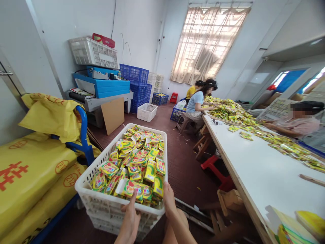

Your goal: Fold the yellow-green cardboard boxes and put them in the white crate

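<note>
A white plastic crate (166, 152) stands in front of me, heaped with small yellow and green printed boxes (135, 162), some with flaps up. My left hand (132, 215) grips the crate's near rim, its thumb over the edge beside the boxes and its fingers mostly hidden outside. At the near right corner, my right hand (169, 198) is closed on the rim; part of its grip is hidden. Below the rim the crate's ribbed side shows, and I cannot tell whether another crate is stacked underneath.
Yellow sacks (33, 162) lie on a blue-framed cart (87, 135) at left. A long white table (243, 166) at right carries piled packets (228, 110); several people sit around it. A red stool (218, 173) and wooden stools stand by it. Blue crates (134, 86) are stacked farther back.
</note>
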The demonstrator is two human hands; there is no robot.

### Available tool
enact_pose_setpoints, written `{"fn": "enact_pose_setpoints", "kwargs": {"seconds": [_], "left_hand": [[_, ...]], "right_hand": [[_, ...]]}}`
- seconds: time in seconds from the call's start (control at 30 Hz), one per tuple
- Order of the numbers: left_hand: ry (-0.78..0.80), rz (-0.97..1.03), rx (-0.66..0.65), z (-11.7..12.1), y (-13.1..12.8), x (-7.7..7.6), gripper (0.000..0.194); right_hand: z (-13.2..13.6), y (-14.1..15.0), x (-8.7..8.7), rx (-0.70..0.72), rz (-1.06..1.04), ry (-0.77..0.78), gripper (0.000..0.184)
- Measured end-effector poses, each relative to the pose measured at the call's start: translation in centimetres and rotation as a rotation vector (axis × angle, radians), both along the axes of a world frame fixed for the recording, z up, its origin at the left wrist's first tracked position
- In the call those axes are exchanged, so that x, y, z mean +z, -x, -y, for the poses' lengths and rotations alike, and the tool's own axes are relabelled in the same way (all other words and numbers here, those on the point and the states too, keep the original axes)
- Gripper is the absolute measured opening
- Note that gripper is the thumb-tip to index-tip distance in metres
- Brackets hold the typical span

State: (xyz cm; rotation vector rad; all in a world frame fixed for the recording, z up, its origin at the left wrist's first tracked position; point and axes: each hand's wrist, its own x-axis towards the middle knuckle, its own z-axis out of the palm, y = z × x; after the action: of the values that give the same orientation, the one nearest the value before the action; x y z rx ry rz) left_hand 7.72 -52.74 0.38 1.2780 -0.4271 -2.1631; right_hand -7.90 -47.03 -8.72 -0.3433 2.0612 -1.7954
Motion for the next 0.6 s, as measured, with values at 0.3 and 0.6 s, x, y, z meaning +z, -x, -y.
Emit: {"fn": "enact_pose_setpoints", "kwargs": {"seconds": [0.3, 0.6], "left_hand": [[-0.024, -0.011, 0.019, -0.3, -0.1, 1.3, 0.026], [0.009, 0.018, 0.013, -0.3, -0.1, 0.7, 0.035]], "right_hand": [[0.0, -0.2, 0.7, -0.007, -0.061, -0.071, 0.059], [0.2, -0.4, 1.4, -0.035, -0.095, -0.148, 0.044]]}}
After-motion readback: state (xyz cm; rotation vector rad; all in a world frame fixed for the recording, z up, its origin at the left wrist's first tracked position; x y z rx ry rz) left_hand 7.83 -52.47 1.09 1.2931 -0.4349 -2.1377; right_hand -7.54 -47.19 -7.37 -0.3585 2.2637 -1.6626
